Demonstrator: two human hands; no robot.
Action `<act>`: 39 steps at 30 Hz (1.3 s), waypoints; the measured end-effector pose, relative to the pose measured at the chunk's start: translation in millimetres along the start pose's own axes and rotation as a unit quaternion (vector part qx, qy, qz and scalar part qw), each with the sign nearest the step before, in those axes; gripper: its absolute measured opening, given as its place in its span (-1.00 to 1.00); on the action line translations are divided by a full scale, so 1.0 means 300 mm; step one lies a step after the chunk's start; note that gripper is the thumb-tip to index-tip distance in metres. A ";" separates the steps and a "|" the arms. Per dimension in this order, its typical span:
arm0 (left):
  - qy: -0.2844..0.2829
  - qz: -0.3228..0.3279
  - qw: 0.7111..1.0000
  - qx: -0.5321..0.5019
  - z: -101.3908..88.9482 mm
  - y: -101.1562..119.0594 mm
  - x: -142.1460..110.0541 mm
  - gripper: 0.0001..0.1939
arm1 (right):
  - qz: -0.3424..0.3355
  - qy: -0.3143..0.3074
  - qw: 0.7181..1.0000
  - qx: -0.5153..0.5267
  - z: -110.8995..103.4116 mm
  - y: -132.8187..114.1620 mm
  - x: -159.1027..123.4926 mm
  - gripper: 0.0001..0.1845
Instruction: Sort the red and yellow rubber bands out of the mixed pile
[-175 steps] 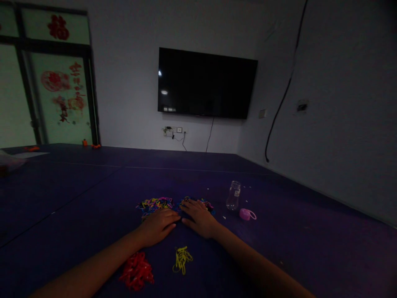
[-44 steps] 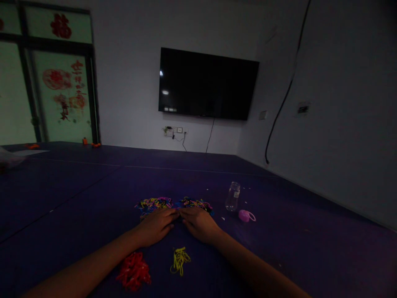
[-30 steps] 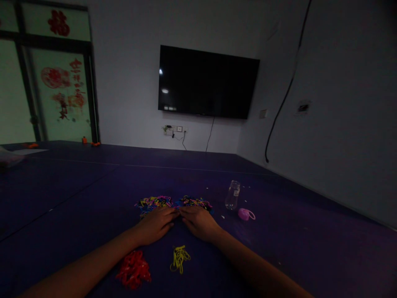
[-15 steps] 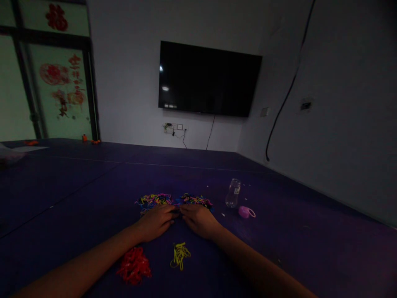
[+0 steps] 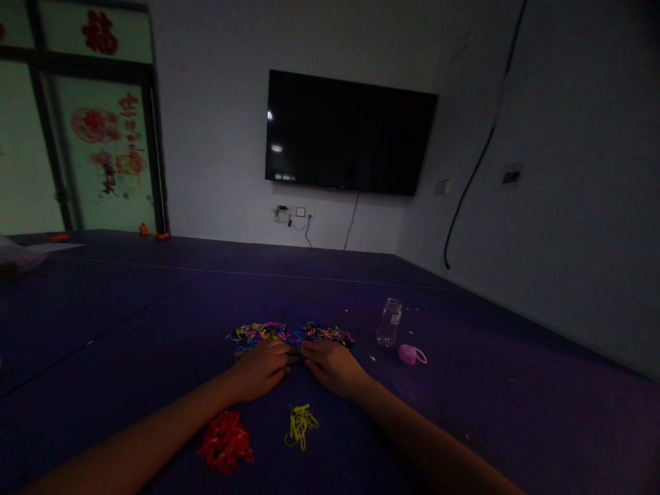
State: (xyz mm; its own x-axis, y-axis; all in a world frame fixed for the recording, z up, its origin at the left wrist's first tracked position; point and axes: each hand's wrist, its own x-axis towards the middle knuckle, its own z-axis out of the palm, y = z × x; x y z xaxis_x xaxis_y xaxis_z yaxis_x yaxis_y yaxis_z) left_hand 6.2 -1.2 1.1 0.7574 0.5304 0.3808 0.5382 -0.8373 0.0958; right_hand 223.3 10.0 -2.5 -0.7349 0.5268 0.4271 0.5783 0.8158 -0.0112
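Observation:
Two mixed heaps of coloured rubber bands lie close together on the purple surface, a left heap (image 5: pixel 258 333) and a right heap (image 5: pixel 330 334). At the near edge of the left heap is my left hand (image 5: pixel 264 370), its fingers bent and drawn together. My right hand (image 5: pixel 333 368) faces it at the right heap, fingers also bent together. The fingertips of both nearly meet between the heaps; what they pinch, if anything, is too dark to make out. Nearer to me lie a pile of red rubber bands (image 5: pixel 225 442), beside my left forearm, and a small yellow bunch (image 5: pixel 300 425).
To the right stands a clear bottle (image 5: pixel 388 324), open at the top, with a pink cap (image 5: pixel 409 354) with a loop beside it. White scraps dot the purple surface (image 5: pixel 155 323). A black television (image 5: pixel 350 134) hangs on the far wall; a cable dangles at right.
The view has shifted very slightly. Both hands stay at the heaps, with hardly any visible finger movement, and the separate piles lie as before.

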 end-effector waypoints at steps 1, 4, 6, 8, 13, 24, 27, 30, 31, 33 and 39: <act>0.001 0.000 1.000 -0.001 0.001 0.000 0.000 -0.67 | -0.002 0.001 1.000 0.001 0.001 0.001 0.000 -0.76; 0.007 -0.002 1.000 -0.002 0.003 -0.002 -0.001 -0.66 | -0.012 0.001 1.000 0.000 0.002 0.003 0.001 -0.75; 0.006 -0.005 1.000 -0.002 0.004 -0.003 -0.001 -0.66 | -0.015 0.003 1.000 -0.001 0.001 0.002 0.000 -0.75; 0.006 -0.007 1.000 -0.001 0.005 -0.003 -0.001 -0.67 | -0.013 0.004 1.000 -0.004 -0.002 -0.001 0.000 -0.75; 0.008 -0.008 1.000 -0.002 0.005 -0.001 -0.002 -0.68 | -0.007 -0.009 1.000 -0.003 -0.005 -0.004 0.003 -0.74; 0.014 -0.002 1.000 0.000 0.003 0.000 -0.002 -0.68 | -0.012 -0.002 1.000 -0.003 -0.002 -0.001 0.003 -0.75; 0.013 -0.004 1.000 0.001 0.004 0.001 -0.003 -0.68 | -0.011 -0.005 1.000 -0.002 -0.007 -0.004 0.003 -0.74; 0.015 -0.005 1.000 0.002 0.001 0.004 -0.003 -0.69 | -0.007 -0.008 1.000 0.000 -0.011 -0.006 0.003 -0.75; 0.015 -0.005 1.000 0.002 0.000 0.005 -0.003 -0.69 | -0.007 -0.009 1.000 0.001 -0.012 -0.006 0.003 -0.75; 0.012 -0.003 1.000 0.003 -0.002 0.006 -0.004 -0.69 | -0.008 -0.009 1.000 0.002 -0.014 -0.007 0.002 -0.76; 0.011 -0.002 1.000 0.004 0.004 0.000 -0.003 -0.68 | -0.004 -0.009 1.000 0.001 -0.010 -0.005 0.003 -0.75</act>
State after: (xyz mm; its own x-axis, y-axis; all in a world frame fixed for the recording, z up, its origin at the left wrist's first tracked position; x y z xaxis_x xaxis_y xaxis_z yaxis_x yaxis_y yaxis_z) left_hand 6.0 -1.4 -0.3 0.7469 0.5310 0.4004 0.5446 -0.8338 0.0899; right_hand 222.8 8.5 0.5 -0.7450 0.5249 0.4117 0.5722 0.8200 -0.0101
